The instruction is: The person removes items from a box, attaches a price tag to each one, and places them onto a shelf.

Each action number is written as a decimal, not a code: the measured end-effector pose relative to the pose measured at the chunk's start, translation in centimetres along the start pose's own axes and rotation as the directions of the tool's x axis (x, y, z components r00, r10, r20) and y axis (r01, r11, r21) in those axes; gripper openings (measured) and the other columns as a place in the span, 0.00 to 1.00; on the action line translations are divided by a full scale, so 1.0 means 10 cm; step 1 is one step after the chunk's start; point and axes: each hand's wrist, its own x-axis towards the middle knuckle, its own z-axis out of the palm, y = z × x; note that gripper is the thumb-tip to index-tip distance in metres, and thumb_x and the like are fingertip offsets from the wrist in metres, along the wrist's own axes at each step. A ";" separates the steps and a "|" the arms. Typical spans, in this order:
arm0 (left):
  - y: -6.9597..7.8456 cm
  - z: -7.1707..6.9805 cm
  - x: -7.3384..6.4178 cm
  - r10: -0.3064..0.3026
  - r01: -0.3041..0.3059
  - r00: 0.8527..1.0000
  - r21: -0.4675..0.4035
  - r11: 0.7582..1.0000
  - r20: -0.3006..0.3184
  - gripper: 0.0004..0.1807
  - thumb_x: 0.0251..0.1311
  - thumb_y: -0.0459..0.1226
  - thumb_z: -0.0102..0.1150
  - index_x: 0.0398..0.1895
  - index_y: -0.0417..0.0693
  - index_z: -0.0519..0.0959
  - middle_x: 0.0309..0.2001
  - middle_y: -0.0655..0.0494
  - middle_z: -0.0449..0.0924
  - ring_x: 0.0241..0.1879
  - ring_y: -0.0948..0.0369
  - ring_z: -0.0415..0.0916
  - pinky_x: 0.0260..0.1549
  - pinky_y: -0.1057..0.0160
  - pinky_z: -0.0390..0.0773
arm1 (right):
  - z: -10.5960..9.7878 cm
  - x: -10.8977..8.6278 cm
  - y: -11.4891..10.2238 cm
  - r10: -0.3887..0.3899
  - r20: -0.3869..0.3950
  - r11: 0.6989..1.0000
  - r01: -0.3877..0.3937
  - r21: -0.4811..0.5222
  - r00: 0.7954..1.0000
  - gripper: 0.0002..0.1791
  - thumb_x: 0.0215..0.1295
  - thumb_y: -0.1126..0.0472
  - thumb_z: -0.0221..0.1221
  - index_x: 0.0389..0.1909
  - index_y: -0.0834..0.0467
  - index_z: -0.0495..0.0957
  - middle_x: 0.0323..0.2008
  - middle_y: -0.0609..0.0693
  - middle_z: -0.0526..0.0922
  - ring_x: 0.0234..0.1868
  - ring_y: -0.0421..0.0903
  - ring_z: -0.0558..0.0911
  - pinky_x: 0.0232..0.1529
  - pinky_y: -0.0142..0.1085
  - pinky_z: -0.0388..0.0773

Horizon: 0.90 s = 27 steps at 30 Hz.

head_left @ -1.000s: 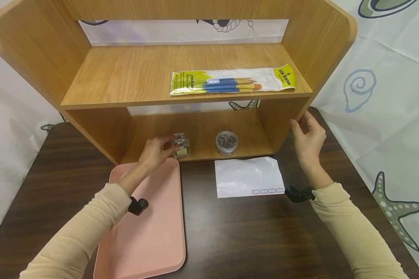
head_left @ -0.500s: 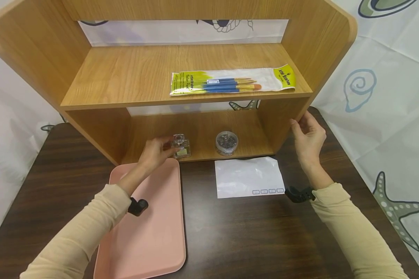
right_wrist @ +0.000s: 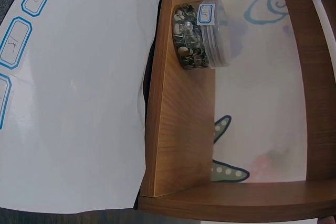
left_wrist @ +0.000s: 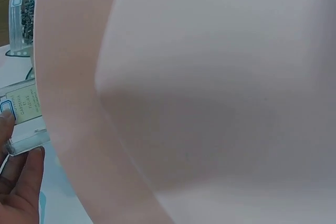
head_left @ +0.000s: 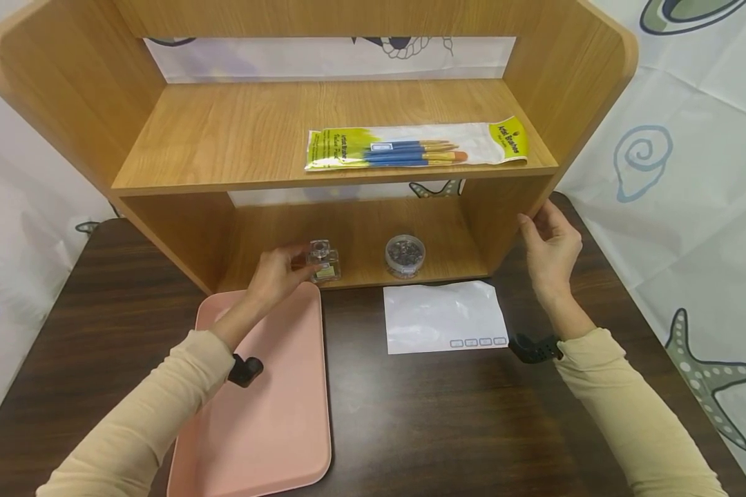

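Observation:
My left hand (head_left: 275, 277) pinches a small clear glass perfume bottle (head_left: 326, 266) by its left side. The bottle stands at the front edge of the lower board of a wooden shelf (head_left: 224, 138). In the left wrist view the bottle (left_wrist: 25, 103) shows a pale label with a small blue-framed sticker, thumb and fingers on either side of it. My right hand (head_left: 553, 252) grips the front edge of the shelf's right side panel, some fingertips hidden behind it. A clear round jar of metal pins (head_left: 405, 256) sits to the right of the bottle.
A pink tray (head_left: 267, 421) lies under my left forearm, up against the shelf front. Right of it is a white sheet (head_left: 444, 317) with blue-framed stickers. On the upper board lies a packet of artist brushes (head_left: 416, 145). Patterned white cloth hangs around the dark table (head_left: 441, 428).
The head view has shifted very slightly. Both hands keep their places, the left at the perfume bottle and the right at the shelf panel.

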 end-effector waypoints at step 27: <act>0.39 -0.63 -0.37 0.339 -0.348 0.937 0.133 0.928 0.086 0.44 0.56 0.46 0.64 0.73 0.52 0.53 0.72 0.51 0.54 0.71 0.47 0.50 0.66 0.44 0.53 | -0.50 -0.15 -0.45 -0.351 0.046 0.936 0.352 -0.005 0.935 0.23 0.65 0.58 0.58 0.57 0.67 0.72 0.59 0.59 0.74 0.62 0.46 0.72 0.61 0.33 0.68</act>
